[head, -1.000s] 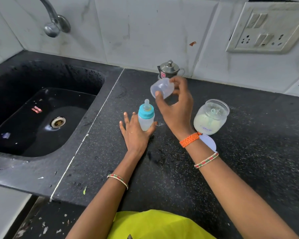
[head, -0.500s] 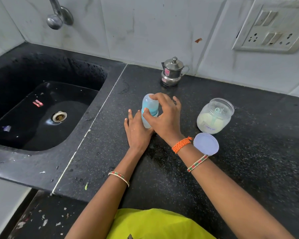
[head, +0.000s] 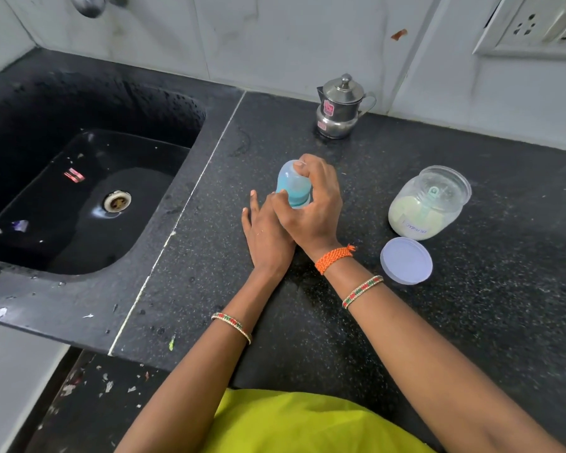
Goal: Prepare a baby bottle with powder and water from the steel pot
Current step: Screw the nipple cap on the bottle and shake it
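- Black speckled stone forms the counter (head: 356, 322) where we work, with the sink (head: 79, 191) sunk into it at nine o'clock from our hands.
- Our right hand (head: 311, 207) curls over the clear cap (head: 290, 178) of the baby bottle (head: 293, 192), fingers wrapped round the top and thumb against the blue collar.
- Our left hand (head: 265, 233) lies at the foot of the bottle, at seven o'clock from it, fingers straight; the right hand covers part of it, and we cannot tell how firmly it touches the bottle.
- The bottle stands upright on the counter between the two hands.
- The steel pot (head: 340, 107) sits with its lid on at one o'clock from the bottle, well apart, close to the tiled wall.
- The powder jar (head: 428, 204) stands open at three o'clock, pale powder inside, and a scoop shows through the mouth.
- Its white lid (head: 406, 264) lies flat just below the jar, at four o'clock from the bottle.
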`<state>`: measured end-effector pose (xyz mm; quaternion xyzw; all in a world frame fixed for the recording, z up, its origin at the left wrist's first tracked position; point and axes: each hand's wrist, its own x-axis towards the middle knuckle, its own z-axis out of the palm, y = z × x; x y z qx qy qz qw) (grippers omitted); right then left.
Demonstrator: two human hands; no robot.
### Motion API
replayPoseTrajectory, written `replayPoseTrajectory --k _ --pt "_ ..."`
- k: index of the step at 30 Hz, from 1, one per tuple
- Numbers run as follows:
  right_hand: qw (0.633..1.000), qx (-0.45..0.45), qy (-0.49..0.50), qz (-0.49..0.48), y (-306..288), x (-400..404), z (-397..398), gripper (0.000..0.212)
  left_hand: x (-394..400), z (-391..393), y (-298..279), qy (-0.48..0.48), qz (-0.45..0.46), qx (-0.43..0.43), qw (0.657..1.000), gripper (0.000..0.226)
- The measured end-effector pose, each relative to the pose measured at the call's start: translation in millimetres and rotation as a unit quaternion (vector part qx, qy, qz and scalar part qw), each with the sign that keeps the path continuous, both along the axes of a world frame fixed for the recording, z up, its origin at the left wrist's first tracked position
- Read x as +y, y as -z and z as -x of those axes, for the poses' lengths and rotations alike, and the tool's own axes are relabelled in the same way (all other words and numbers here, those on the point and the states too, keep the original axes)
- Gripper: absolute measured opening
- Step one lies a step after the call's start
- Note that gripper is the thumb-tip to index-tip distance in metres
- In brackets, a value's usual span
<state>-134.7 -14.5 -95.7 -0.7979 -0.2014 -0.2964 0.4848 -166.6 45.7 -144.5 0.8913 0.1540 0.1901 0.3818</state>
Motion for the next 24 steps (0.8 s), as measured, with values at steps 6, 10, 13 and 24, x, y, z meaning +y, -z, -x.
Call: replayPoseTrajectory --k 6,10,13,24 --pt "1.000 0.003 -0.010 0.016 7 -5 3 0.036 0 0 1 0.008 -0.013 0.002 1.000 0.035" --pt "0.998 0.031 -0.028 0.057 13 -14 7 0.051 6 -7 11 0.013 0.021 -0.009 1.000 0.036" --pt "0.986 0.092 -0.083 0.113 14 -32 8 0.073 12 -6 12 0.069 0.018 0.018 0.997 0.056" --pt "0.866 0.399 -0.223 -0.201 -20 -59 -30 0.086 35 25 9 0.163 0.064 0.012 0.984 0.082"
